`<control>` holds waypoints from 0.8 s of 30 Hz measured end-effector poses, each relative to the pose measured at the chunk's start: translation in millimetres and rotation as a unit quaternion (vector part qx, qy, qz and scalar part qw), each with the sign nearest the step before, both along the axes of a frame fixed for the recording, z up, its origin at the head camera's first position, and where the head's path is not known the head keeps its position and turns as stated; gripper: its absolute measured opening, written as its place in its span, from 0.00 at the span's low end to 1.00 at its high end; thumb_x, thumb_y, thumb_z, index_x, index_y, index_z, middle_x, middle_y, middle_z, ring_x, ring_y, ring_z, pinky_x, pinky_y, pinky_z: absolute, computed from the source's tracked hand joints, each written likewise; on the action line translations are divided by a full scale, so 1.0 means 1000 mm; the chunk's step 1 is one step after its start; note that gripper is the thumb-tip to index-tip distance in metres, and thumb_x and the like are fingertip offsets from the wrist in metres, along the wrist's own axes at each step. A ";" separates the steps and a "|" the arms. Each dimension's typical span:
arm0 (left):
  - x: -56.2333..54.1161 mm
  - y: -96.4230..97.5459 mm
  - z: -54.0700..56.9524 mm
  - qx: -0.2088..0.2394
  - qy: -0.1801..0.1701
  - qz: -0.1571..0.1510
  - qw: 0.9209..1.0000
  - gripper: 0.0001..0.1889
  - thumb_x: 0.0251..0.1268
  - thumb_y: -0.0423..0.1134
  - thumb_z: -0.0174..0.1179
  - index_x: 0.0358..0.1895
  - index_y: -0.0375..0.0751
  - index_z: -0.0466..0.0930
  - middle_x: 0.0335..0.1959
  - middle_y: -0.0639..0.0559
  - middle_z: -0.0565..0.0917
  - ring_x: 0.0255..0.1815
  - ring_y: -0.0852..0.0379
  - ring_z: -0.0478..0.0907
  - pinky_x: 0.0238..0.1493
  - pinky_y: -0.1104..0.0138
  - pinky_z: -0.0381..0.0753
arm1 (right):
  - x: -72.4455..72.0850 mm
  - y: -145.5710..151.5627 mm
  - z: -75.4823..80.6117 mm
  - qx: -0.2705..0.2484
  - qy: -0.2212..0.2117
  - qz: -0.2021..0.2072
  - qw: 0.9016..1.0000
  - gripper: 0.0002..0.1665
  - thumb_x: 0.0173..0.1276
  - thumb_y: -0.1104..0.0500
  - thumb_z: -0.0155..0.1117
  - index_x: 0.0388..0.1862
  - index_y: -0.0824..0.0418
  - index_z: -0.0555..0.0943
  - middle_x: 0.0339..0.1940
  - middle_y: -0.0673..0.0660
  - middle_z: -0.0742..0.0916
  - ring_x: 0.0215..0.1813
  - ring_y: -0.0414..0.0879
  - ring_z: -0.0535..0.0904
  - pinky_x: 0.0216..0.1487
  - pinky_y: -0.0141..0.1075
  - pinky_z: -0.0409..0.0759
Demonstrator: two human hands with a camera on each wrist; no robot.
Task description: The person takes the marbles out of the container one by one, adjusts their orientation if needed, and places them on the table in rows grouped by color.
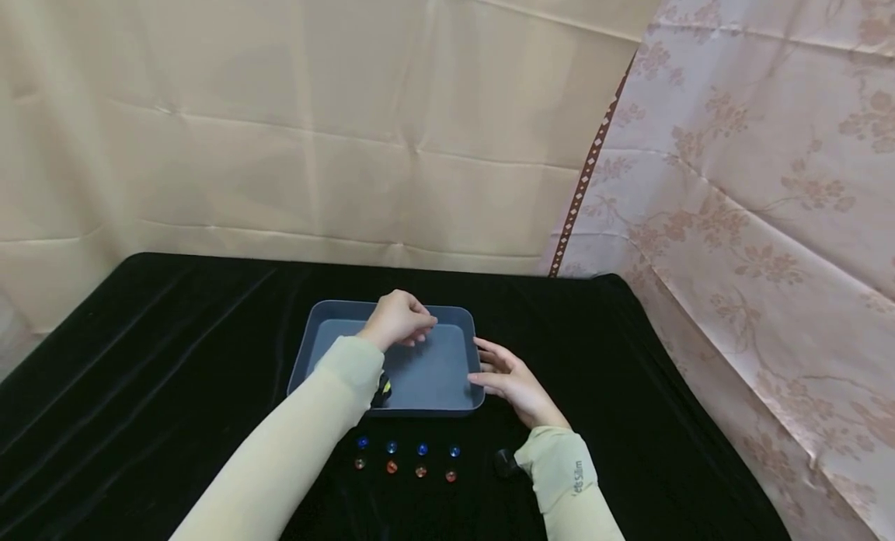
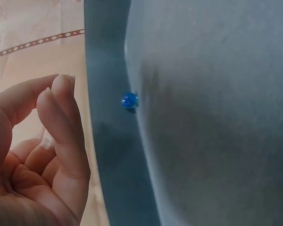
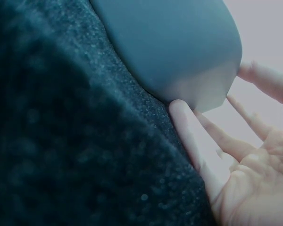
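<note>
A blue-grey rectangular tray lies on the black cloth. Over its far part hovers my left hand, the tips of thumb and forefinger brought together and nothing showing between them. In the left wrist view a blue marble sits inside the tray, at the foot of the wall beside that hand; the head view does not show it. My right hand is at the tray's right side. Its fairly straight fingers touch the outer wall near the corner, with the thumb spread apart from them.
In front of the tray, a row of several blue marbles lies on the cloth, with a row of several reddish marbles nearer me. A small black device is beside the right sleeve. Beige curtain closes off the back.
</note>
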State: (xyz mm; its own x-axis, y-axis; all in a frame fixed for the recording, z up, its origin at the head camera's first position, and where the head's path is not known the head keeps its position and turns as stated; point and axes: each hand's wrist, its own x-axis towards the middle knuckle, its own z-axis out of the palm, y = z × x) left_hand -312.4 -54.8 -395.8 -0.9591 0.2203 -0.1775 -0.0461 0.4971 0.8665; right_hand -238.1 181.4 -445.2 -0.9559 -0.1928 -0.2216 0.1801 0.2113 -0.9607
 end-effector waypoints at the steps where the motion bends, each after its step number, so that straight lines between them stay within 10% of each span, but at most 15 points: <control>1: 0.001 0.000 0.001 -0.004 0.004 -0.002 1.000 0.08 0.64 0.42 0.68 0.38 0.40 0.87 0.28 0.48 0.87 0.27 0.55 0.83 0.30 0.69 0.84 | 0.000 0.000 0.000 0.000 0.000 -0.001 1.000 0.38 0.68 0.58 0.66 0.75 0.50 0.66 0.74 0.63 0.70 0.67 0.57 0.75 0.64 0.50 0.77; 24: 0.033 0.000 0.035 -0.017 0.075 -0.095 0.993 0.13 0.64 0.42 0.68 0.48 0.41 0.83 0.38 0.45 0.88 0.37 0.43 0.85 0.28 0.65 0.83 | -0.002 0.002 0.000 -0.021 -0.004 0.017 1.000 0.39 0.68 0.59 0.64 0.77 0.52 0.62 0.74 0.66 0.68 0.65 0.55 0.76 0.62 0.46 0.78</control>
State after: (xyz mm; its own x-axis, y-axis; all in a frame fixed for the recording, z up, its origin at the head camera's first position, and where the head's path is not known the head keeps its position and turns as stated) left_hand -279.6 -54.7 -360.9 -0.9170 0.3961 -0.0465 0.1791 0.5132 0.8394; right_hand -240.0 183.8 -445.7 -0.9467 -0.2347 -0.2205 0.1816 0.1765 -0.9674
